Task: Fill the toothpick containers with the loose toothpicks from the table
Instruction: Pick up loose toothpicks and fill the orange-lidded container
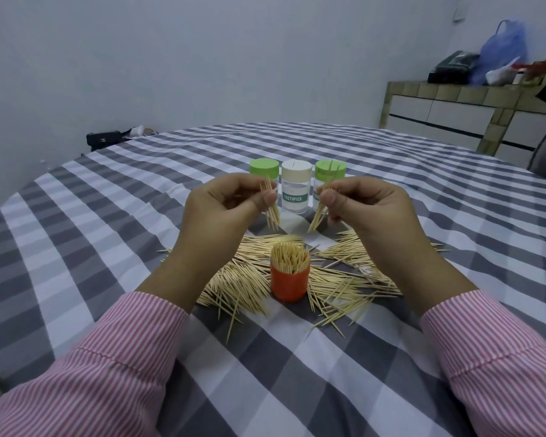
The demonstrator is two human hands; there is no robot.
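An open orange container (289, 283) stands upright in the middle of the table, packed with toothpicks pointing up. Loose toothpicks (243, 279) lie heaped around it on both sides. My left hand (221, 206) pinches a small bundle of toothpicks (271, 212) above and behind the container. My right hand (369, 206) pinches another bundle (317, 216), tips slanting down toward the middle. Behind the hands stand three capped containers: green-lidded (264, 168), cream-lidded (296, 187) labelled TOOTHPICK, and green-lidded (331, 170).
The round table wears a grey and white checked cloth (108, 216). A black object (103, 138) lies at its far left edge. A tiled counter (454, 115) with bags stands at the right wall.
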